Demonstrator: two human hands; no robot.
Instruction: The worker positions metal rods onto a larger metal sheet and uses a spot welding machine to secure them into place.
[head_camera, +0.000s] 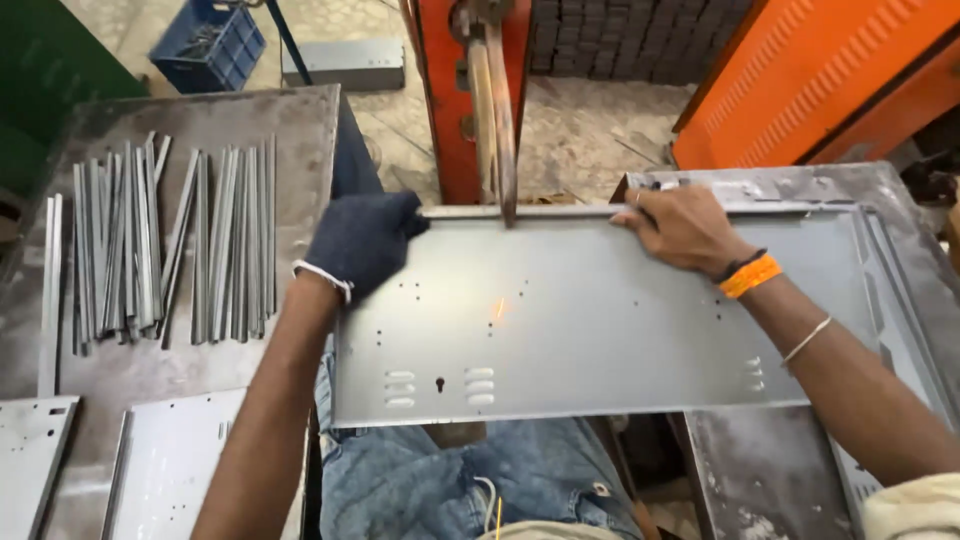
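Now, far left, grey metal strips (160, 245) lie in loose bundles on your worktop (300, 120), and two punched plates (170, 465) are cut off by the bottom edge. Your left hand (362, 240), in a dark glove, comes in with the forearm stretched forward; its fingers curl over the top-left corner of the grey sheet-metal panel (590, 320) and hold it. The panel lies flat across your lap, between the two worktops, its top edge under the vertical electrode bar (500, 120) of the orange machine (440, 100). A small spark (499, 307) shows on the sheet. Your bare right hand (680, 228), with an orange wristband, presses flat on the panel's top rim, fingers narrow; whether the thumb hooks underneath is hidden. Top left, a blue crate (215, 45) on the floor holds dark parts too small to make out.
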